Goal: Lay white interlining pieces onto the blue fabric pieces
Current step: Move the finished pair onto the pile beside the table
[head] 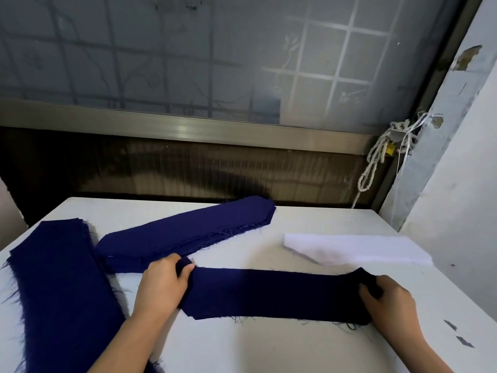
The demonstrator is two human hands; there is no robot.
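A long dark blue fabric piece (271, 294) lies stretched across the white table (269, 345) in front of me. My left hand (161, 284) grips its left end, fingers curled over the edge. My right hand (387, 300) pinches its right end, where the cloth bunches up. A stack of white interlining pieces (355, 249) lies just behind it at the right, apart from both hands. A stack of blue pieces (188, 232) lies diagonally behind my left hand. Another blue stack (61, 286) runs down the table's left side.
A frosted window with a metal frame (188, 125) stands behind the table. A knotted white rope (376, 160) hangs at the back right corner. A white wall (457, 184) borders the table's right side. Small dark scraps (460, 335) lie near the right front.
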